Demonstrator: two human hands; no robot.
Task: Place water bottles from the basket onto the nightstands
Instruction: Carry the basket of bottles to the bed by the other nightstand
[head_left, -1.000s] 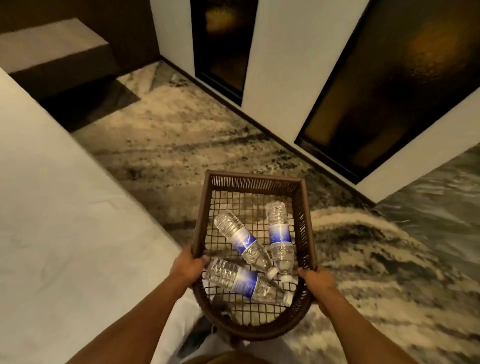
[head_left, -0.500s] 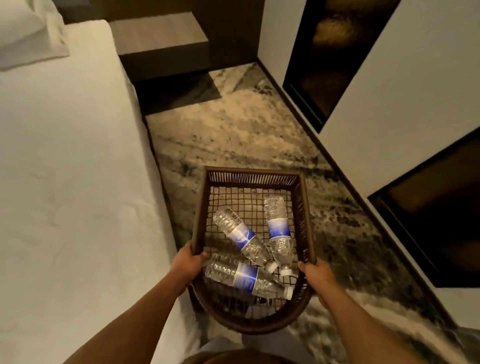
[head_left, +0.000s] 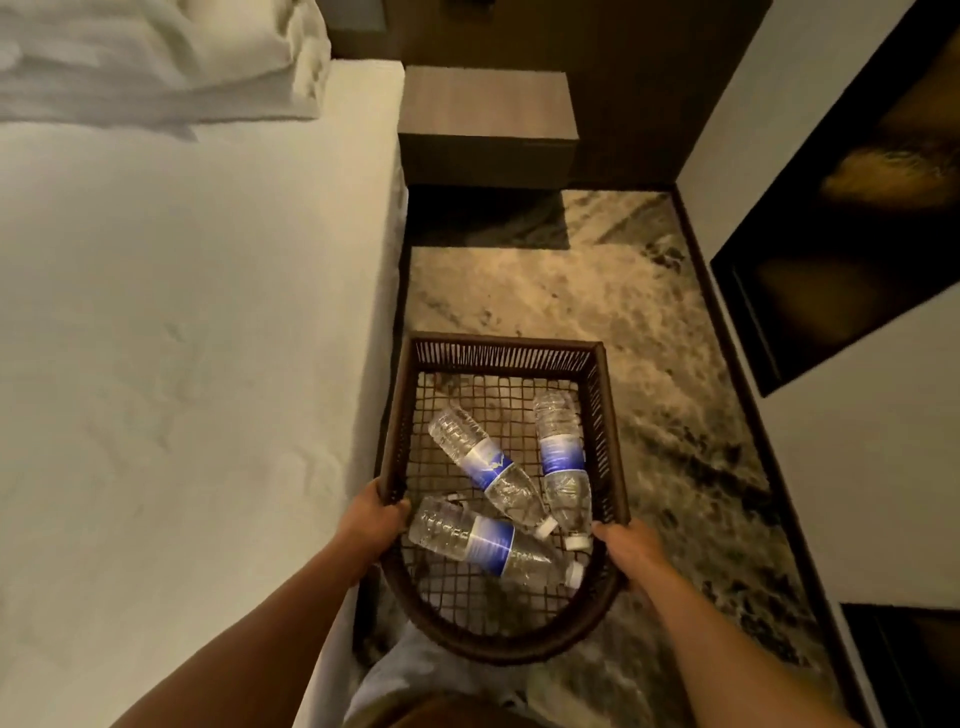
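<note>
I carry a dark brown wicker basket (head_left: 506, 351) in front of me over the carpet. My left hand (head_left: 371, 522) grips its left rim and my right hand (head_left: 626, 551) grips its right rim. Three clear water bottles with blue labels lie inside: one diagonal in the middle (head_left: 485, 465), one along the right wall (head_left: 561, 457), one across the near end (head_left: 485, 540). A brown wooden nightstand (head_left: 485, 104) stands straight ahead beside the bed, its top bare.
A white bed (head_left: 182, 338) fills the left side, with white pillows (head_left: 156, 57) at its head. A patterned carpet aisle (head_left: 571, 291) runs between bed and nightstand. A white wall with dark framed panels (head_left: 852, 208) borders the right.
The view has swung and I have moved along the bed: the nightstand now sits straight ahead and closer, and pillows show. My grip on the basket is unchanged; the bottles barely shifted.
</note>
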